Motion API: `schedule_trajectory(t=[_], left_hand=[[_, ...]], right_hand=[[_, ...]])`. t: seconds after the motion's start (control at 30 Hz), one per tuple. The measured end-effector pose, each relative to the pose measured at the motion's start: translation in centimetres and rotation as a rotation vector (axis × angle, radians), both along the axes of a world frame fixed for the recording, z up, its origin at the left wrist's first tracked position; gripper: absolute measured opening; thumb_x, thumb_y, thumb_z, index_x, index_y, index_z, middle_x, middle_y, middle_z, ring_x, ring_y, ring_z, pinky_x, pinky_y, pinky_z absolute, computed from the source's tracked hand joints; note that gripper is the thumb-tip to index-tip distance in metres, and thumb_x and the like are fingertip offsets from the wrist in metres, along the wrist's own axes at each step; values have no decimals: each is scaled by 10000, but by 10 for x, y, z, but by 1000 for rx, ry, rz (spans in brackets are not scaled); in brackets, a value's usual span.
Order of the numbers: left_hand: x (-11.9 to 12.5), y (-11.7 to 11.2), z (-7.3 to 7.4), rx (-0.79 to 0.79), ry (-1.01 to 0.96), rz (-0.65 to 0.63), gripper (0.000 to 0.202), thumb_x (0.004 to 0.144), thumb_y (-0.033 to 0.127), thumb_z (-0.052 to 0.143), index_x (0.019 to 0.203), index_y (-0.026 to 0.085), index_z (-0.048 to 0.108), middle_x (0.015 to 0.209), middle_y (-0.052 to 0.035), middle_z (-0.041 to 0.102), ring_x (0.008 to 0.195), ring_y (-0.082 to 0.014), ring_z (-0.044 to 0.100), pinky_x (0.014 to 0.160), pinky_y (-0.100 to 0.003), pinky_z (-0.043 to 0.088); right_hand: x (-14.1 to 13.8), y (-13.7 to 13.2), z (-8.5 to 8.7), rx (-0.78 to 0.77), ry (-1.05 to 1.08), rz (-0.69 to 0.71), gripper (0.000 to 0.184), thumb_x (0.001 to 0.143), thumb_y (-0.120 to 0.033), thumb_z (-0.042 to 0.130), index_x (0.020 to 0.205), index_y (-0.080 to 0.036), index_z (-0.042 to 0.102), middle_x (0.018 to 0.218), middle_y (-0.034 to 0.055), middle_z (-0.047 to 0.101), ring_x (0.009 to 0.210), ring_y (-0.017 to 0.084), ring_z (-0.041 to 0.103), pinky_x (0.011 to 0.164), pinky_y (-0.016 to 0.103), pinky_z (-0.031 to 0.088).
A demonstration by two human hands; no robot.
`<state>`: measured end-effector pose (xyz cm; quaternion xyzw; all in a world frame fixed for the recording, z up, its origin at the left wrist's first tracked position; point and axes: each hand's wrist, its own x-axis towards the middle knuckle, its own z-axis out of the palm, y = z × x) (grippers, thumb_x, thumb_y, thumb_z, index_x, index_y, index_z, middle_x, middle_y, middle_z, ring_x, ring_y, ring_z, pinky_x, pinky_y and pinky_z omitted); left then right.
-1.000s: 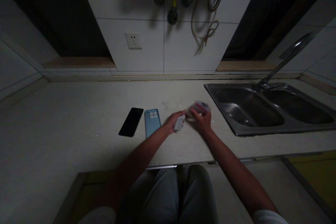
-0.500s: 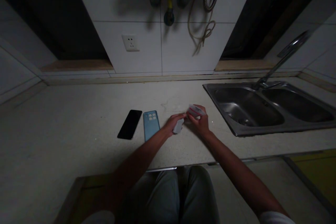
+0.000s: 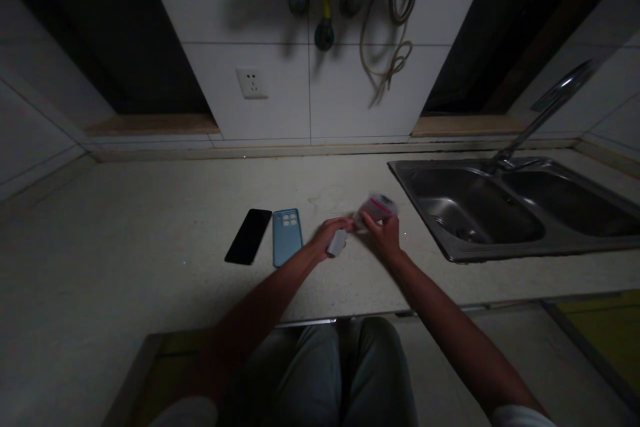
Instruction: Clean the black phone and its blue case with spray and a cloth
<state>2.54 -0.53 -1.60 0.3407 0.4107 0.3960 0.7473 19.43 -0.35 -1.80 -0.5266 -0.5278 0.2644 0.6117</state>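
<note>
Currently: both hands closed on small items at mid-bench

Head view. I see the left hand [image 3: 327, 233] with its grip pinching a pale strip [image 3: 337, 242], held low over the bench [image 3: 150, 213]. The right hand [image 3: 387, 235] sits just beside it, its grip pressed together on a clear packet [image 3: 379, 205] with pink marking. The packet is blurred, and I cannot tell whether strip and packet are joined. Both items sit between the blue phone [image 3: 287, 236] and the sink [image 3: 500, 255], nearer the sink's left rim. The blue phone lies back up. A black phone [image 3: 249, 235] lies flat just left of it, not touching. The faucet [image 3: 545, 107] stands behind the sink. A wall socket [image 3: 252, 83] and hanging hoses [image 3: 395, 27] are on the tiled wall above the bench.
</note>
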Motion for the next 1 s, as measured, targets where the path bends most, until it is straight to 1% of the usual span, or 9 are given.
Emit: schedule_trajectory(t=[0.13,0.23,0.3,0.37,0.5,0.7,0.87,0.93,1.0], left_hand=[[3,-3,7,34,-20,-75,305,668,346,739,900,148,729,888,-99,777,497,-117,564,480,-246,374],[8,-6,11,99,-68,-81,361,635,355,769,923,140,738,929,-111,781,782,-186,685,655,-254,438],[9,-7,12,124,-93,-64,396,633,366,784,953,139,737,973,-118,779,983,-225,683,759,-267,438],[8,-7,13,132,-95,-37,419,641,375,789,985,145,731,1022,-122,774,1046,-239,660,768,-275,426],[3,-3,16,122,-106,48,398,658,373,765,991,160,728,1042,-114,766,938,-211,649,644,-262,397],[0,4,20,98,-212,137,256,677,287,719,904,170,722,924,-93,753,814,-168,644,586,-236,409],[-4,7,25,19,-268,178,240,725,278,668,933,165,705,920,-87,736,638,-129,598,518,-232,436],[-6,8,28,-15,-285,182,242,753,286,645,953,161,700,936,-91,727,603,-125,585,498,-242,453],[-8,9,29,-32,-290,182,258,772,297,627,979,159,696,954,-93,718,595,-128,578,482,-250,458]], right_hand=[[10,10,-1,24,114,-111,501,621,-508,831,969,-200,644,878,50,702,795,226,657,784,408,548],[20,16,-1,64,98,-199,504,634,-525,818,963,-189,636,864,43,696,765,210,648,761,394,542],[28,19,-1,77,32,-281,494,656,-542,802,956,-185,639,850,46,692,756,208,639,755,386,537],[34,21,-2,81,-50,-342,498,676,-546,792,978,-179,642,860,58,694,770,218,637,764,388,531],[42,26,-5,37,-131,-338,537,692,-548,784,1046,-172,637,928,85,702,824,244,647,816,417,518],[45,30,-8,-33,-7,-270,575,648,-537,816,1054,-183,614,953,69,696,820,223,635,833,426,521],[43,34,-8,12,135,-184,555,616,-466,846,1031,-202,590,957,39,678,846,200,629,843,407,524],[42,33,-5,44,181,-180,509,664,-463,814,1033,-214,568,966,33,663,867,200,633,841,406,527],[43,30,0,134,183,-225,462,732,-467,762,1061,-228,543,1010,42,647,923,210,633,876,428,521]])
